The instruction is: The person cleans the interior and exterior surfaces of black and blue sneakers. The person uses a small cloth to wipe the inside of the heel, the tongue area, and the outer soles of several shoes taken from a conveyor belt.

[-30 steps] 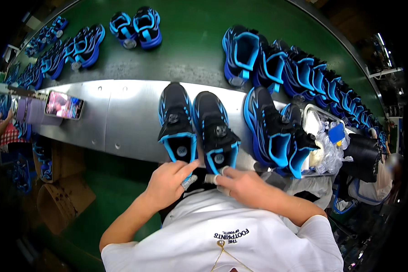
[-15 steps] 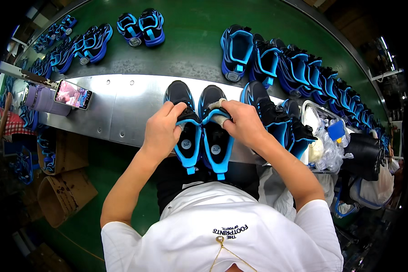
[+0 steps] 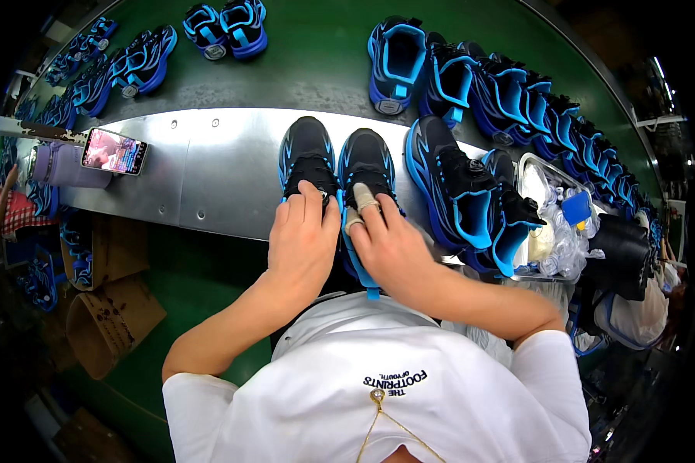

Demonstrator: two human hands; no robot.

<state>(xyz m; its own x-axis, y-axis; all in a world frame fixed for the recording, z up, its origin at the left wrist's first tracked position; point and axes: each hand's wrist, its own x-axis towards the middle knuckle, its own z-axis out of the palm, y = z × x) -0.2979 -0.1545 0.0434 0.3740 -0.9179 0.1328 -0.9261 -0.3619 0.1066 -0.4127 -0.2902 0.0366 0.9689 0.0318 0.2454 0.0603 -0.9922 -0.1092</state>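
Two black-and-blue sneakers stand side by side before me, toes pointing away. On the left sneaker (image 3: 306, 143), my left hand (image 3: 305, 243) grips the lacing area, its fingertips closing near a small round part. The right sneaker (image 3: 365, 154) has my right hand (image 3: 394, 243) over its tongue and laces. Pale covers wrap two digits of that hand, which grip the upper. Both hands hide most of the shoe openings; a blue heel loop (image 3: 373, 294) shows below the right hand. Another sneaker pair (image 3: 436, 150) stands just to the right, on the metal ledge (image 3: 232, 166).
Sneakers (image 3: 510, 100) line the green surface (image 3: 316, 46) at the far right, with more pairs (image 3: 150, 58) at the far left. A phone (image 3: 114, 152) leans on a purple bottle (image 3: 58, 166). Right of me sits a tray (image 3: 523, 166) with clear plastic bits; cardboard boxes (image 3: 116, 328) stand lower left.
Both hands have moved from spreading the shoe collars to the lacing area, palms now over the openings. The shoes sit slightly farther away, and the view has shifted a little.
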